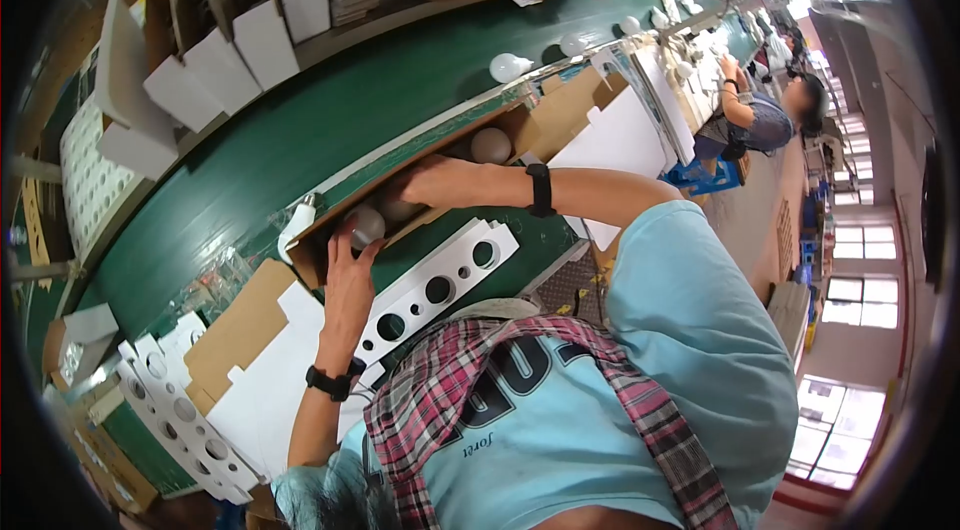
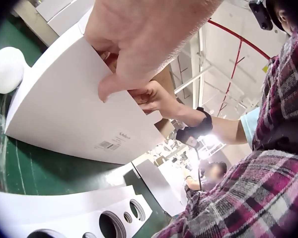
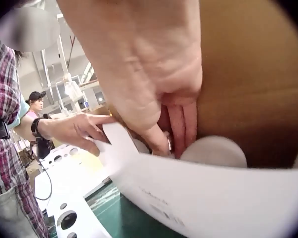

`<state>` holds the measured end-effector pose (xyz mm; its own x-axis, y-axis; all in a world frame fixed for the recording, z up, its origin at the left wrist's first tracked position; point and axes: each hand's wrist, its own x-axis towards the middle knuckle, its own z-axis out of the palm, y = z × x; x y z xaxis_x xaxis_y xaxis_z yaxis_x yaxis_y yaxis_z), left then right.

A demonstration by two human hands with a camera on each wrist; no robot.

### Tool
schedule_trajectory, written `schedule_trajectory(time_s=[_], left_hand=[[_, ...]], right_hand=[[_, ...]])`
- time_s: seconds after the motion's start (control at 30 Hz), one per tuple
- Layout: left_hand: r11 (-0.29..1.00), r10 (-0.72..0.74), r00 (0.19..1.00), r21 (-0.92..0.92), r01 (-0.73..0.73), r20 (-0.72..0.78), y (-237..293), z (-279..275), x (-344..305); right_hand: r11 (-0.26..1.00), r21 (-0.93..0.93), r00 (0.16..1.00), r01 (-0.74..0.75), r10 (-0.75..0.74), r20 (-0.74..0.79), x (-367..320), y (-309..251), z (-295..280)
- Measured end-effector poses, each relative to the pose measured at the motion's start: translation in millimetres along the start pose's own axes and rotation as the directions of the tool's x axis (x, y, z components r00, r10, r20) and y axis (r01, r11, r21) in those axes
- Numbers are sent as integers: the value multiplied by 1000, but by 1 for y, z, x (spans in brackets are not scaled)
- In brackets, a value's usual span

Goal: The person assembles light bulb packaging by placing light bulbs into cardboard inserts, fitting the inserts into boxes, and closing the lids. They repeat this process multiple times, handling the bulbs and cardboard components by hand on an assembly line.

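Note:
A long open carton [image 1: 330,200], white outside and brown inside, stands on the green bench with white light bulbs in it. My left hand [image 1: 350,280] grips the carton's left end, thumb [image 2: 107,88] flat on the white outer wall and fingers over the rim. Beside those fingers sits a round bulb [image 1: 366,227]. Reaching down inside the carton is my right hand [image 1: 440,182], its thumb and fingers [image 3: 185,121] closing together around a bulb mostly hidden by the hand and wall. Another bulb [image 3: 214,151] lies next to these fingers; one more bulb [image 1: 491,145] sits toward the right end.
Punched white card inserts [image 1: 440,290] lie on the near side, with flat cartons [image 1: 250,330] at left. A loose bulb [image 1: 300,222] leans near the carton's left end. More bulbs [image 1: 508,67] rest on the green belt [image 1: 380,80] behind. Another person [image 1: 765,120] works farther right.

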<state>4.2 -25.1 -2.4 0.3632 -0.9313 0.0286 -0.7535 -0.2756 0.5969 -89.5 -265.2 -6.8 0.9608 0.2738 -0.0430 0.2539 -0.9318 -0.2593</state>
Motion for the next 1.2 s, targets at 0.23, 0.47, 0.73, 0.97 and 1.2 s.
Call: schedule_trajectory(time_s=[0.23, 0.47, 0.73, 0.97, 1.2], left_hand=[[975, 81, 997, -206, -79, -1, -2, -11, -81], [977, -190, 913, 162, 139, 360, -19, 30, -132], [964, -205, 901, 237, 119, 382, -11, 30, -134], [989, -83, 944, -89, 117, 319, 33, -30, -127], [703, -329, 853, -498, 508, 405, 41, -65, -151]], right_hand=[[635, 729, 907, -255, 418, -46, -69, 1, -145], [807, 150, 787, -571, 590, -181, -133, 208, -36], [841, -37, 821, -540, 536, 196, -105, 235, -13], [476, 682, 634, -556, 773, -23, -165, 176, -75], [109, 979, 658, 175, 727, -198, -261, 47, -117]])
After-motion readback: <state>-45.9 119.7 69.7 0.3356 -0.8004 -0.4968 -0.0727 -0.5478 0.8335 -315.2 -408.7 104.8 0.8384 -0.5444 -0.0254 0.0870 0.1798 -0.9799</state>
